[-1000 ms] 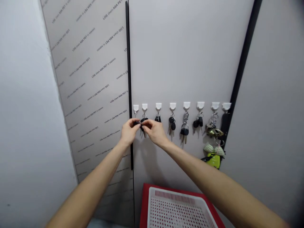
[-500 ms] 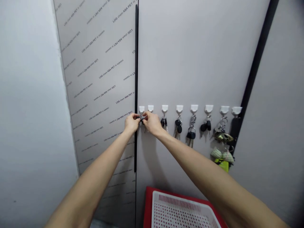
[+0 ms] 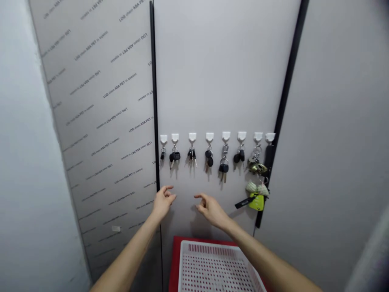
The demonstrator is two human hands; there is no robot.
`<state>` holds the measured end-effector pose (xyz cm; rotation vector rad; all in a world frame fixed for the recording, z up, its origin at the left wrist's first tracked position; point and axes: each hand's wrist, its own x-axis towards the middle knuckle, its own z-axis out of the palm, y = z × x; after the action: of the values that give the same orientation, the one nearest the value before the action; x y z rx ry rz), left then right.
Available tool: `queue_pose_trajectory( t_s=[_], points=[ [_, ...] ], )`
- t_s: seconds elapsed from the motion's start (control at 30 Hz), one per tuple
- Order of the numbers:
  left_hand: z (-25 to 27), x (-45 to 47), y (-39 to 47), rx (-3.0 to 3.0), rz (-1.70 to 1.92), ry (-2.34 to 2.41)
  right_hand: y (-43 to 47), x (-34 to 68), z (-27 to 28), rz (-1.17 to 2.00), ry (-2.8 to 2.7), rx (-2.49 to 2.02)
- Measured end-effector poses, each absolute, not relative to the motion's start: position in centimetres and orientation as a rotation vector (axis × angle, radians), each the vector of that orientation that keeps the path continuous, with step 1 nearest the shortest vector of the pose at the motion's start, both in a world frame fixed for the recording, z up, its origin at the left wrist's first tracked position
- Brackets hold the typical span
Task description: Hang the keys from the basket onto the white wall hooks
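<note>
1. Along the pale wall panel [image 3: 219,73], a row of eight white hooks [image 3: 191,136] runs level, most with dark keys hanging from them.
2. Leftmost hangs a small key [image 3: 162,155]; on the next hook, just beside it, a black key bunch [image 3: 174,156]; both are above the hands and apart from them.
3. Toward the right end, a brass charm [image 3: 257,166] and a yellow-green tag [image 3: 256,201] dangle lower than the others, next to a black vertical strip [image 3: 285,93].
4. Below, a white perforated basket [image 3: 217,269] sits on a red tray [image 3: 174,263].
5. Nothing stands between the hands and the keys.
6. Left hand [image 3: 162,200] is raised under the leftmost hooks, fingers loosely curled, grip narrow and holding nothing.
7. Right hand [image 3: 210,209] hovers near it, fingers half spread, grip wide and empty.
</note>
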<state>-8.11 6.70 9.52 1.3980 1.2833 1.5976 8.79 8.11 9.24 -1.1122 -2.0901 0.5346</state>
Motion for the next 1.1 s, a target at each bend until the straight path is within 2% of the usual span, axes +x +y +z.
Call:
queue_pose_trajectory(
  t_s=[0.1, 0.3, 0.5, 0.7, 0.9, 1.1],
  points=[
    [11.2, -5.4, 5.6, 1.484, 1.641, 1.126, 7.1, 10.8, 10.9, 0.712, -1.976, -1.044],
    [19.1, -0.5, 2.6, 1.749, 1.853, 0.623, 3.1, 11.7, 19.3, 0.538, -1.743, -0.571],
    [20.7, 1.2, 2.2, 1.815, 1.845, 0.584, 2.6, 11.6, 20.1, 0.545, -1.724, -0.525],
    [18.3, -0.5, 3.7, 1.836, 1.851, 0.868, 3.5, 11.4, 19.0, 0.559, -1.772, -0.587],
    [15.6, -6.1, 7.6, 1.571, 2.255, 1.644, 7.2, 11.8, 17.4, 0.376, -1.724, -0.933],
    [16.6, -6.2, 9.8, 1.732, 2.179, 1.84, 9.4, 7.8, 18.7, 0.222, -1.705, -1.024]
  ],
)
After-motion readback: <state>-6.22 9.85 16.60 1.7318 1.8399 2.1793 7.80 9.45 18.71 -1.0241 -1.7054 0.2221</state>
